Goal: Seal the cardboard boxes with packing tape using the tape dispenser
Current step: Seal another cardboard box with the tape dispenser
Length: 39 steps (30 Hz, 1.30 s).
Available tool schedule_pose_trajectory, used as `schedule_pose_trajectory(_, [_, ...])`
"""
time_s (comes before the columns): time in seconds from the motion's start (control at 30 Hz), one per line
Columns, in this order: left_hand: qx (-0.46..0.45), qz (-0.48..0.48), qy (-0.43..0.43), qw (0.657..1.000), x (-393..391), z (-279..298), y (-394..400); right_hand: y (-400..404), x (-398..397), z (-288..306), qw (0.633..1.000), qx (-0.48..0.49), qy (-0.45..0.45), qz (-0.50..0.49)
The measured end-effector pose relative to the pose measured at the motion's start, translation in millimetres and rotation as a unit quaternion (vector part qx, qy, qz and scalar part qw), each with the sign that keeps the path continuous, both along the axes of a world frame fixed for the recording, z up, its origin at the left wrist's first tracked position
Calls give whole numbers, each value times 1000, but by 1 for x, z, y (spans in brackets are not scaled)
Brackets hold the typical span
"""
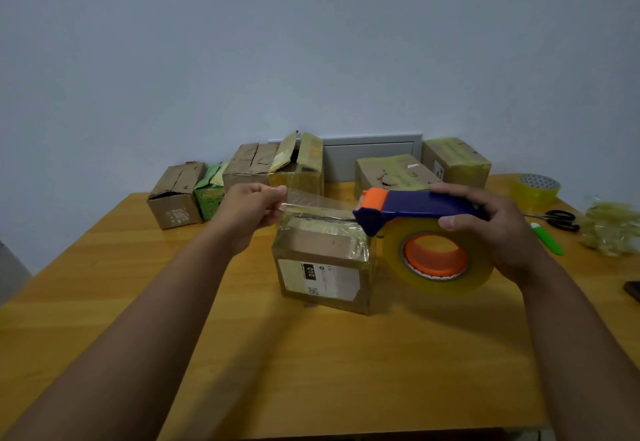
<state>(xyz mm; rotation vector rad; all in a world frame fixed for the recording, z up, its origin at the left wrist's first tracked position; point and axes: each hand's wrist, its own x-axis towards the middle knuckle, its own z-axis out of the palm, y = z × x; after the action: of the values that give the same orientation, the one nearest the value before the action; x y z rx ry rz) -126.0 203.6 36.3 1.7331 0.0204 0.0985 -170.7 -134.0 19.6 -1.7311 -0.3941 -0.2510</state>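
1. Dead centre of the frame there's a small cardboard box (323, 267) sitting on a yellowish wooden table (104, 302). It's got a white shipping label on the side facing the camera and a lot of shiny tape already wrapped over the top.
2. The right hand (498, 233) is right of centre, gripping a blue and orange tape dispenser (415, 210). Fingers are curled over the blue handle, thumb tucked against the roll of tape (438, 257) underneath. The dispenser is up in the air, just beside the box's top right corner.
3. The left hand (249, 212) is left of centre, pinching the loose end of a clear tape strip (311, 203) between thumb and fingertips. The strip runs from that pinch across to the orange nose of the dispenser, right above the box top. Can't tell if it's actually touching the box.
4. Along the back of the table, a row of other cardboard boxes (391, 172), some taped, one with its flaps up, plus a green packet (209, 195) in the left bunch.
5. Far right: a spare roll of tape (536, 189), black scissors (562, 219), a green and white cutter (547, 238) and a crumpled wad of used tape (611, 233).
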Motion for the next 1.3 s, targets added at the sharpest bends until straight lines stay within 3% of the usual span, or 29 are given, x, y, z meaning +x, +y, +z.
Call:
schedule_pose_trajectory(0.37, [23,-21,58,998,21,12,8,-3,18,27,997,-75,3,20])
schedule_pose_trajectory(0.87, [-30,12,137,990,29,-36,19,20,36,21,985,-170,23,29])
schedule_pose_trajectory(1.1, [-71,11,172,983,25,-64,7,19,34,8,987,-156,30,26])
schedule_pose_trajectory(1.3, [-51,43,194,979,21,-65,-1,18,34,0,989,-139,39,20])
